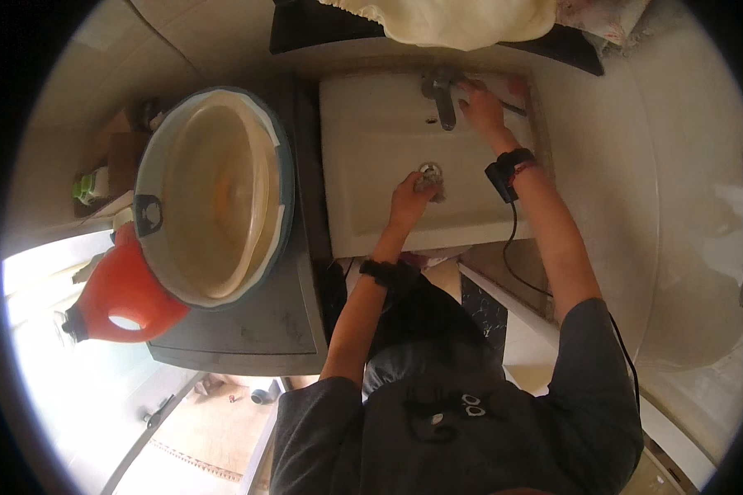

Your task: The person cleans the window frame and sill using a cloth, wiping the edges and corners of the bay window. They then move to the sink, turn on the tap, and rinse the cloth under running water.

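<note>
A white rectangular sink (371,124) lies in front of me, with a dark grey faucet (445,111) at its back edge. My left hand (409,200) is over the basin by the round metal drain (429,170). Its fingers are closed on a small greyish crumpled thing (437,195), too blurred to name. My right hand (482,109) reaches to the right side of the faucet's base. Its thumb and forefinger are apart, and the fingertips are at or against the faucet; contact is hard to make out.
Left of the sink, a large pale basin (215,198) with a blue-grey rim stands on a grey-topped machine (248,334). An orange jug (132,289) lies beside it. A pinkish thing (518,87) sits in the sink's back right corner. A cable (510,247) hangs from my right wrist.
</note>
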Action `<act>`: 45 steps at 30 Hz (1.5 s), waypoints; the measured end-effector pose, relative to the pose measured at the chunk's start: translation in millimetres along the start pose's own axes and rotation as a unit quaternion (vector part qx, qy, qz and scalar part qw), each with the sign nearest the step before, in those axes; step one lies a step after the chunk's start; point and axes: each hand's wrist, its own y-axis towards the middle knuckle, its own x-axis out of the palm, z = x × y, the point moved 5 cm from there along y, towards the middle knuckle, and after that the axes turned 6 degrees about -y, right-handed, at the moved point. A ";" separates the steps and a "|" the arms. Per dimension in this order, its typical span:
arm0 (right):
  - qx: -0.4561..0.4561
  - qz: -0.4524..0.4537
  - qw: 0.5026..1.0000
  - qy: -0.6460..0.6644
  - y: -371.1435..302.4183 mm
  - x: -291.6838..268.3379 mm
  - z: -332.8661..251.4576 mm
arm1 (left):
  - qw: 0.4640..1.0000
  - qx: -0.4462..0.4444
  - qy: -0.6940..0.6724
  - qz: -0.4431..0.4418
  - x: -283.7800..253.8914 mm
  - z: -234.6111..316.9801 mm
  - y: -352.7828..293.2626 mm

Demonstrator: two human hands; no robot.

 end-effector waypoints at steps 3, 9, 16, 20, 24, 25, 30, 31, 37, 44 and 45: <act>-0.011 0.006 0.991 -0.134 6.5 1.9 -6.0 | 0.999 -0.037 -0.032 -0.008 5.6 -32.5 19.1; -0.078 0.035 0.983 -0.161 20.9 8.9 -2.0 | 0.996 -0.088 0.005 -0.028 7.1 -49.4 33.1; -0.141 -0.011 0.987 -0.080 33.9 9.2 5.2 | 0.999 -0.032 -0.004 -0.019 10.2 -71.2 56.0; -0.152 -0.015 0.986 -0.060 29.8 2.5 6.3 | 0.998 -0.034 -0.027 -0.035 7.8 -45.1 51.3; -0.171 0.004 0.984 -0.045 31.5 2.5 6.6 | 0.999 -0.038 -0.002 -0.030 8.1 -60.8 55.6; -0.173 -0.002 0.984 -0.052 32.9 4.4 6.9 | 0.998 -0.042 0.016 -0.036 8.1 -66.6 56.0; -0.211 0.039 0.976 -0.032 38.7 2.6 6.7 | 0.998 -0.046 -0.008 -0.048 13.6 -81.2 54.5; -0.210 0.030 0.976 -0.037 39.1 2.3 5.6 | 0.996 -0.056 -0.037 -0.065 15.3 -81.8 51.3; -0.221 0.010 0.974 -0.043 41.2 -13.9 -8.3 | 0.993 -0.093 0.056 -0.038 1.5 -76.8 29.8; -0.173 -0.051 0.981 -0.068 47.4 -5.5 0.0 | 0.993 -0.122 -0.011 0.000 -16.4 -100.4 12.8; -0.185 -0.039 0.980 -0.068 46.6 -5.7 0.4 | 0.994 -0.108 -0.022 0.018 -15.3 -94.0 8.4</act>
